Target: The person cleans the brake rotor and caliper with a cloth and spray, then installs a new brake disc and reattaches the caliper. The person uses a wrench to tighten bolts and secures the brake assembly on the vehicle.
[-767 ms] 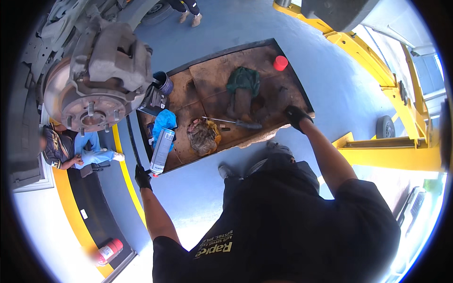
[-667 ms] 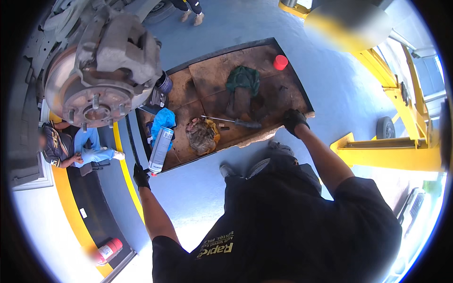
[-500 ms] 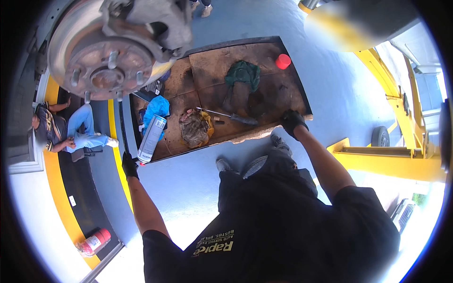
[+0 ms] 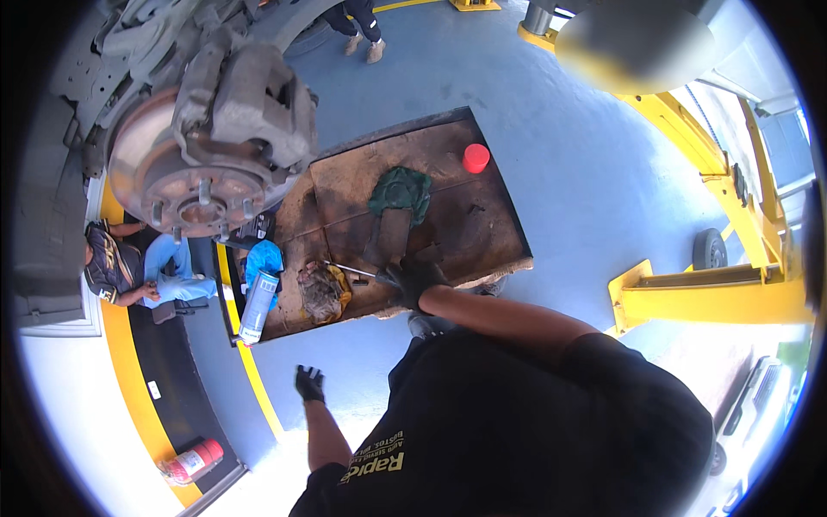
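Note:
My right hand (image 4: 416, 283), in a black glove, reaches over the near edge of a brown, stained tray table (image 4: 345, 185). Its fingers close around the dark handle of a long screwdriver (image 4: 346, 268), whose metal shaft still lies along the surface. The glove hides most of that handle. Off the table's near left side, my gloved left hand (image 4: 309, 384) hangs in the air, fingers loosely bent and apart, holding nothing. A dirty rag (image 4: 323, 293) lies left of the screwdriver, and a blue and white spray can (image 4: 258, 308) is at the table's left end.
A green cloth (image 4: 401, 195) and a red cup-shaped thing (image 4: 475, 158) are farther back on the table. A brake disc with caliper (image 4: 202, 185) overhangs its left side. A person (image 4: 142, 267) sits at left. Yellow lift arms (image 4: 706, 297) stand at right.
My right hand has left the table's right corner and come left to the screwdriver. My left hand has let go of the table's left corner and drawn back toward me. The view has shifted.

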